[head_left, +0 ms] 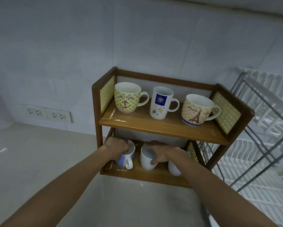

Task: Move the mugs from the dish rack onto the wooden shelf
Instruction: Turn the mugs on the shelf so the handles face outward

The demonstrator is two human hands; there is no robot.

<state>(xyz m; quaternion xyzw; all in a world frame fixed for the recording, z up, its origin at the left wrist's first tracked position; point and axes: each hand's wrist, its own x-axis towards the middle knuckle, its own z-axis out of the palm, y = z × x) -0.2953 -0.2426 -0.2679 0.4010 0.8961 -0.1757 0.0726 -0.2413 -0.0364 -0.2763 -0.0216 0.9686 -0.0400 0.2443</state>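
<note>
Left hand (117, 147) clamped over blue mug (124, 158), right hand (162, 155) around white mug (147, 158), both near wooden shelf (162, 124) lower board's front edge: crowded, easily knocked off.

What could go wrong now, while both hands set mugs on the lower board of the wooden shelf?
1. The left hand holds the blue-and-white mug under the upper wooden board; its knuckles may knock it.
2. The right hand grips the plain white mug beside another white mug, half hidden by the forearm; they might clink.
</note>
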